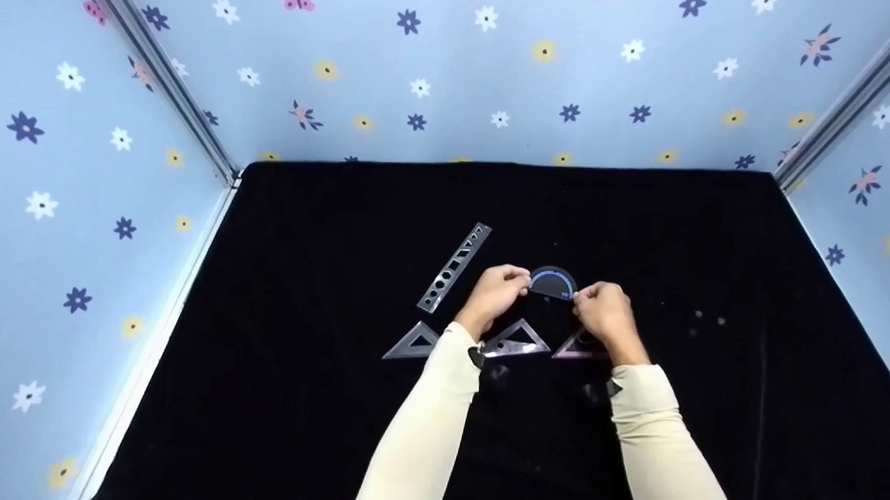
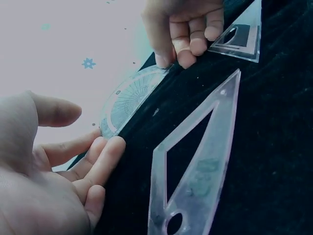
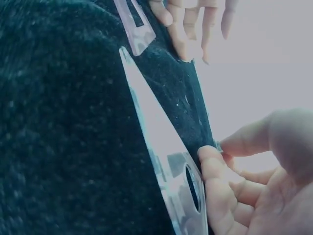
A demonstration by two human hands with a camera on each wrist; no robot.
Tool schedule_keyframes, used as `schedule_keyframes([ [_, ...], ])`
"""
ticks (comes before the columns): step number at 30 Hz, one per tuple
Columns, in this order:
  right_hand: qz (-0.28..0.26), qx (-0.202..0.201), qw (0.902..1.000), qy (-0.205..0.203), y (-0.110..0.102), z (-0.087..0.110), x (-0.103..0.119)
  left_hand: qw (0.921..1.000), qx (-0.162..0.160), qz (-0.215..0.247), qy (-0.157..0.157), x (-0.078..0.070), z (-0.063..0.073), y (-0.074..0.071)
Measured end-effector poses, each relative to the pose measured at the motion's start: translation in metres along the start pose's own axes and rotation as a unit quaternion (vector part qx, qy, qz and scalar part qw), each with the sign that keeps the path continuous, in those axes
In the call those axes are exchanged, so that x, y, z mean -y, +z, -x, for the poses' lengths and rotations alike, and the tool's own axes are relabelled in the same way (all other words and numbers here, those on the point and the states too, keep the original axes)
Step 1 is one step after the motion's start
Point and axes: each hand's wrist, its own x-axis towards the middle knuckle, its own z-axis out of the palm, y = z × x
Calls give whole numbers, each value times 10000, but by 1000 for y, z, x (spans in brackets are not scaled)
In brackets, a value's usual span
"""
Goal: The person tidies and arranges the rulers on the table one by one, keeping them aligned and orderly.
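A clear half-round protractor (image 1: 552,283) with a blue arc lies level between my hands, close over the black cloth. At its right corner, my right hand (image 1: 606,313) pinches the edge between thumb and index finger. My left hand (image 1: 494,293) touches the opposite corner with its fingertips, and in the left wrist view its thumb stands apart from the plastic. Nearer the body lie clear set squares: one in the middle (image 1: 519,349) by the left wrist, a pinkish one (image 1: 572,353) partly hidden under the right hand, and another (image 1: 403,351) partly behind the left sleeve.
A clear stencil ruler (image 1: 444,287) with cut-out shapes lies slanted to the left of the left hand. Black cloth (image 1: 300,289) covers the table. Blue flower-patterned walls (image 1: 453,70) enclose the back and both sides.
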Motion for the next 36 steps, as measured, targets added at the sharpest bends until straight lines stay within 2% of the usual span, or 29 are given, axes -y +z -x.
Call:
schedule_keyframes([
  [4,-7,-91,10000,-38,2,2,0,9999,-64,53,-70,-3,1,-2],
  [8,-120,-298,9994,-86,5,4,1,9999,-128,-65,19,-7,2,-2],
  [15,-742,-592,9955,-7,7,6,1,9964,-613,-286,516,-21,7,7],
  [22,-1303,-716,9889,3,10,7,0,9865,-965,-653,1150,-29,5,14],
  [29,-1845,-772,9797,107,9,12,-6,9822,-1041,-867,1301,-25,9,19],
  [36,-2142,-908,9724,153,0,21,-18,9831,-1021,-641,1379,-13,17,32],
])
